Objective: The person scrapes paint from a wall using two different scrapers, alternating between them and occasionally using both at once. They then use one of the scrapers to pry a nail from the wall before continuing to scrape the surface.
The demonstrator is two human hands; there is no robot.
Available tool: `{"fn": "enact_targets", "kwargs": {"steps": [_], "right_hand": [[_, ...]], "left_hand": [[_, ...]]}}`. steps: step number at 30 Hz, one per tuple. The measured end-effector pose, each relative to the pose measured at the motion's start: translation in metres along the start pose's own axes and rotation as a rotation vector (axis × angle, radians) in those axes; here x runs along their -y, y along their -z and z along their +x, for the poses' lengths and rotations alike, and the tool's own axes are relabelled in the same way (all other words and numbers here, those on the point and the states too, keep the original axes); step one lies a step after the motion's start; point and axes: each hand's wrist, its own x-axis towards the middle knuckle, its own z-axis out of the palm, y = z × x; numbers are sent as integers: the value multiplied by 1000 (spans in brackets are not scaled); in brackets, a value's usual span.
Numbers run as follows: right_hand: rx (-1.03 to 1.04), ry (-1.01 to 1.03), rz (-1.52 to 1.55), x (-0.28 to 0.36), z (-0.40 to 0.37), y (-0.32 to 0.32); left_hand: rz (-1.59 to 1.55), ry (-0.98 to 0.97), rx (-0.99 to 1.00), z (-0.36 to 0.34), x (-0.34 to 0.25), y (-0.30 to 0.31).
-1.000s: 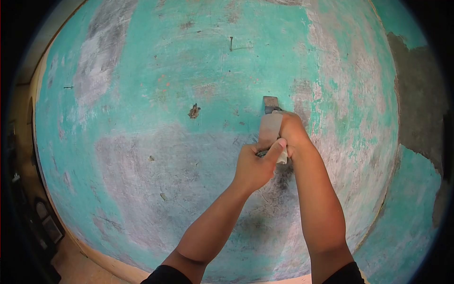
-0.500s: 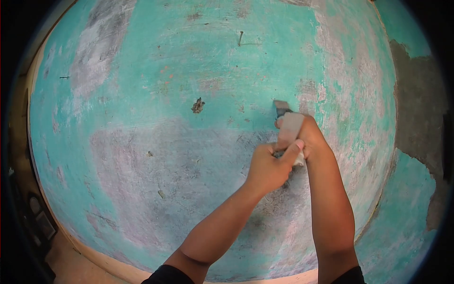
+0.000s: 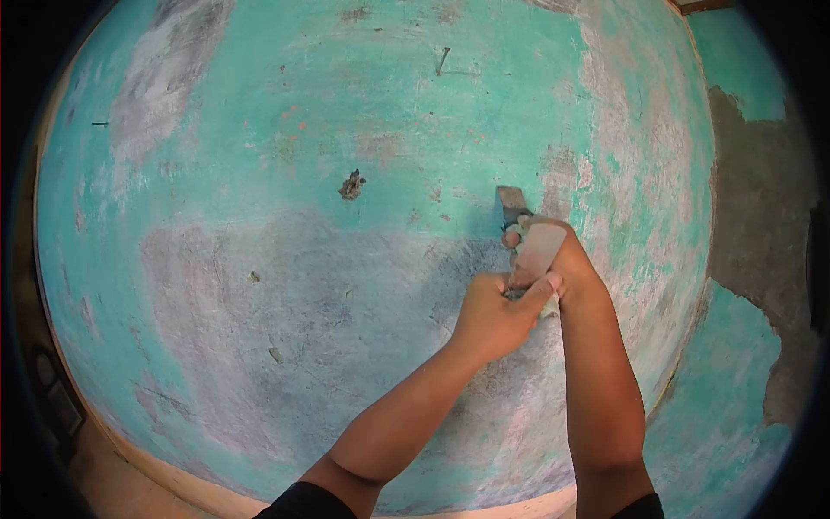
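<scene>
My right hand (image 3: 581, 259) is closed around a scraper (image 3: 511, 199), whose squarish blade points up against the turquoise wall (image 3: 398, 186). Its fingers are partly hidden behind a second, wider blade, a putty knife (image 3: 541, 249). My left hand (image 3: 494, 318) grips that putty knife low down, thumb laid across it, close to my right wrist. Something pale, like a bit of cloth (image 3: 550, 309), shows beneath the left thumb. Both hands are just in front of the wall, near the border between turquoise paint and a grey worn patch (image 3: 337, 303).
A bent nail (image 3: 443, 60) sticks out of the wall above, and a smaller nail (image 3: 100, 124) at left. A chipped hole (image 3: 351, 185) lies left of my hands. On the right, past the wall's corner, is bare grey plaster (image 3: 750, 190). Floor (image 3: 121, 471) shows at lower left.
The scraper blade now stands more upright and shows more of its face. Both hands have sunk slightly in view, while the wall's marks have shifted a little left.
</scene>
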Motion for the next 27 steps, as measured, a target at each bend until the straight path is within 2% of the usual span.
{"fn": "enact_targets", "kwargs": {"steps": [1,3,4,6,8,11,13,16,18,20,23,26,27], "right_hand": [[0,-4,8,4,-2,-3],[-150,-222,491,24,-12,-10],[-157,-224,445,30,-15,-12],[90,-14,1,2,-7,6],[107,21,-139,0,-6,6],[-128,-156,147,20,-17,-13],[-168,-223,380,23,-17,-16],[-103,-225,504,19,-18,-12],[-130,-175,381,15,-19,-16],[-187,-240,406,14,-15,-20],[-277,-209,418,29,-18,-34],[-122,-216,383,21,-17,-26],[-144,-229,385,22,-17,-30]], "left_hand": [[14,9,3,2,0,0],[-44,-25,-9,5,-3,-3],[-70,-39,-16,3,-4,-4],[-9,-2,-26,-5,-6,-4],[11,1,-16,-10,-6,-3],[3,-29,1,-2,7,-2],[27,-29,-34,2,13,-3],[10,-18,-26,-7,3,-1],[10,-27,-10,-12,4,1],[0,-19,-21,-10,6,3],[-24,15,-54,-5,10,5],[-36,-20,-49,-12,4,9],[-25,-20,-29,-16,6,11]]}}
